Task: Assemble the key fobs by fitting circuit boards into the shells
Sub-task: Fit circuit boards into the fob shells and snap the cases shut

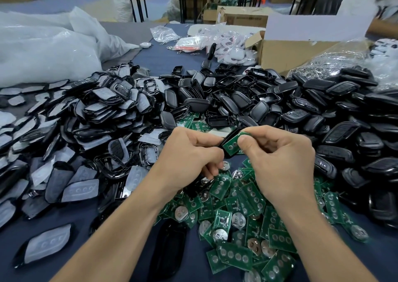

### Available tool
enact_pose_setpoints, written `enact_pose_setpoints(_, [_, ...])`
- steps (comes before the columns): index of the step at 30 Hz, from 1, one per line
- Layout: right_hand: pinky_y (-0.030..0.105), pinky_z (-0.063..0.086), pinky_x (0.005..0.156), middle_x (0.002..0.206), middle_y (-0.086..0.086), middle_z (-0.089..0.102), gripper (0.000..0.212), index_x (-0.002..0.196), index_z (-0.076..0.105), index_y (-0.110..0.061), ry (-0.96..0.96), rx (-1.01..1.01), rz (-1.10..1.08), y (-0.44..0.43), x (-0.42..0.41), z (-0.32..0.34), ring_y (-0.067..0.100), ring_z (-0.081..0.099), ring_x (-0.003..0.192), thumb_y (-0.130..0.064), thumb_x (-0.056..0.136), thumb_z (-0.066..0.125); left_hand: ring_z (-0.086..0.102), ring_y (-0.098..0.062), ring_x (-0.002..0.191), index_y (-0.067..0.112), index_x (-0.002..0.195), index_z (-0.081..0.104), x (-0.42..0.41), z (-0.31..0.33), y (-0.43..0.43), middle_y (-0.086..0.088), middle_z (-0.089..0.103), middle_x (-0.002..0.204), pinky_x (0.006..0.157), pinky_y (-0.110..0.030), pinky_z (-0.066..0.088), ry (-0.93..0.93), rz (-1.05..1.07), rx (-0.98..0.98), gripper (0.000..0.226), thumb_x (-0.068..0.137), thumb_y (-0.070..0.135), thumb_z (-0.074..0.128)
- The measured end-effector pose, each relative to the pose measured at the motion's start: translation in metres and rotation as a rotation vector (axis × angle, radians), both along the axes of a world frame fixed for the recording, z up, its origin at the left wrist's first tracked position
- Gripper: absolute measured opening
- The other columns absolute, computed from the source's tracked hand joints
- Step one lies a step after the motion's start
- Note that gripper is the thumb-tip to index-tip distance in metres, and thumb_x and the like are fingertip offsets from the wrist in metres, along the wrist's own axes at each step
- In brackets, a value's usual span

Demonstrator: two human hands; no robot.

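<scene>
Here both your forearms reach in from the bottom edge and meet above the heap of loose green boards (237,212). Your left hand (191,152) is curled, knuckles up, its fingers wrapped round a black fob shell (232,134) held tilted. Your right hand (280,156) faces it, thumb and forefinger pinching the right end of a green circuit board (231,144) that lies against the shell. I cannot tell whether the board is fully seated. More black shells (258,100) are piled just beyond your hands.
</scene>
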State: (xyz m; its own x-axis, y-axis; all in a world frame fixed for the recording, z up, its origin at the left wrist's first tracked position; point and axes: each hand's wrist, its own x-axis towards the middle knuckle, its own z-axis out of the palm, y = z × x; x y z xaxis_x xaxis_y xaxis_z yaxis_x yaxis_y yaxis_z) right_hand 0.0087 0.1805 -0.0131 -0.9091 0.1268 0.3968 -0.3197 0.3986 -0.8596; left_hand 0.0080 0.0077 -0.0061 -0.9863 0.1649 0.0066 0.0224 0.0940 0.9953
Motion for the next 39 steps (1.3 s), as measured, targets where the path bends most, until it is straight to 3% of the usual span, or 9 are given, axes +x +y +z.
enact_pose_setpoints(4, [0.024, 0.059, 0.064, 0.071, -0.025, 0.073, 0.022, 0.080, 0.079, -0.041, 0.025, -0.001, -0.029, -0.002, 0.002, 0.000, 0.004, 0.071, 0.065, -0.020, 0.084, 0.083, 0.058, -0.017, 0.048, 0.012, 0.082, 0.084, 0.001, -0.002, 0.000, -0.011, 0.067, 0.060, 0.047, -0.024, 0.049, 0.004, 0.003, 0.006, 0.020, 0.073, 0.007, 0.067])
enact_pose_setpoints(9, [0.026, 0.061, 0.067, 0.077, -0.026, 0.074, 0.011, 0.089, 0.083, -0.033, 0.046, -0.005, -0.089, -0.006, 0.008, 0.001, 0.001, 0.072, 0.070, -0.025, 0.081, 0.085, 0.054, -0.013, 0.044, 0.033, 0.078, 0.084, 0.004, -0.003, 0.004, -0.002, 0.067, 0.055, 0.046, -0.023, 0.047, 0.089, 0.126, -0.089, 0.009, 0.075, 0.027, 0.078])
enact_pose_setpoints(17, [0.028, 0.057, 0.068, 0.077, -0.019, 0.071, 0.016, 0.093, 0.083, -0.030, 0.141, 0.071, -0.207, -0.009, 0.012, 0.000, 0.007, 0.066, 0.072, -0.028, 0.078, 0.088, 0.045, -0.010, 0.043, 0.044, 0.083, 0.083, 0.006, -0.006, 0.012, 0.006, 0.059, 0.049, 0.044, -0.022, 0.039, 0.141, 0.202, -0.078, 0.017, 0.076, 0.030, 0.078])
enact_pose_setpoints(22, [0.004, 0.040, 0.076, 0.078, -0.017, 0.064, 0.030, 0.101, 0.077, -0.039, 0.147, 0.094, -0.259, -0.009, 0.010, -0.005, -0.003, 0.056, 0.088, -0.041, 0.073, 0.086, 0.044, -0.013, 0.044, 0.046, 0.073, 0.082, 0.006, -0.008, 0.015, 0.003, 0.057, 0.049, 0.044, -0.025, 0.037, 0.149, 0.229, -0.058, 0.018, 0.077, 0.028, 0.079])
enact_pose_setpoints(25, [0.018, 0.045, 0.073, 0.078, -0.020, 0.070, 0.029, 0.102, 0.074, -0.043, -0.011, 0.044, -0.170, -0.007, 0.003, -0.008, 0.002, 0.060, 0.079, -0.054, 0.076, 0.078, 0.045, -0.011, 0.044, 0.048, 0.070, 0.080, 0.003, -0.010, 0.012, 0.002, 0.059, 0.050, 0.042, -0.020, 0.039, 0.168, 0.249, -0.049, 0.030, 0.082, 0.021, 0.082])
enact_pose_setpoints(28, [0.035, 0.052, 0.064, 0.073, -0.012, 0.075, 0.006, 0.092, 0.077, -0.033, -0.135, -0.118, 0.030, -0.005, -0.005, -0.007, 0.005, 0.063, 0.060, -0.031, 0.088, 0.080, 0.043, -0.011, 0.046, 0.048, 0.078, 0.082, 0.003, -0.010, 0.012, 0.005, 0.058, 0.051, 0.044, -0.024, 0.037, 0.195, 0.206, -0.070, 0.020, 0.082, 0.028, 0.077])
enact_pose_setpoints(30, [0.041, 0.055, 0.056, 0.066, -0.005, 0.075, 0.020, 0.085, 0.078, -0.038, -0.145, -0.142, 0.078, -0.003, -0.005, -0.004, 0.009, 0.061, 0.054, -0.018, 0.089, 0.080, 0.044, -0.012, 0.048, 0.044, 0.085, 0.082, 0.003, -0.011, 0.012, 0.002, 0.061, 0.053, 0.047, -0.028, 0.038, 0.226, 0.168, -0.163, 0.015, 0.084, 0.032, 0.074])
enact_pose_setpoints(34, [0.019, 0.050, 0.047, 0.062, -0.002, 0.074, 0.029, 0.079, 0.080, -0.039, -0.191, -0.209, 0.164, 0.000, -0.004, -0.002, 0.005, 0.061, 0.047, -0.010, 0.084, 0.083, 0.073, -0.020, 0.064, 0.041, 0.095, 0.082, 0.001, -0.011, 0.009, 0.009, 0.077, 0.072, 0.060, -0.043, 0.062, 0.258, 0.141, -0.270, 0.023, 0.083, 0.024, 0.073])
enact_pose_setpoints(39, [0.028, 0.056, 0.055, 0.066, 0.006, 0.075, 0.026, 0.086, 0.080, -0.028, -0.248, -0.181, 0.254, 0.001, -0.004, -0.002, 0.015, 0.064, 0.053, -0.003, 0.081, 0.083, 0.075, -0.010, 0.065, 0.048, 0.096, 0.080, 0.001, -0.011, 0.005, 0.017, 0.078, 0.074, 0.065, -0.040, 0.066, 0.217, 0.129, -0.271, 0.038, 0.080, 0.013, 0.079])
